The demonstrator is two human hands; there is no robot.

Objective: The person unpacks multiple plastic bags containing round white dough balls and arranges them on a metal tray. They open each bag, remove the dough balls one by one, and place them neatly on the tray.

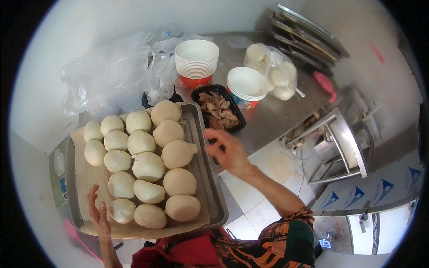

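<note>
Before me a metal baking tray lined with brown paper holds several rows of round, pale buns, most of them side by side. Over the tray's near left part is my left hand, fingers apart and empty, left of the nearest buns. My right hand, slightly blurred, is just off the tray's right edge with its fingers spread and nothing seen between them. Close beyond it, a black plastic container holds chopped brown pieces, possibly meat.
Behind the tray stand stacked white paper bowls, a shorter bowl stack and a clear bag of pale buns. Plastic bags lie back left. Metal trays lean at the back right; a metal-framed stool is beyond the steel table.
</note>
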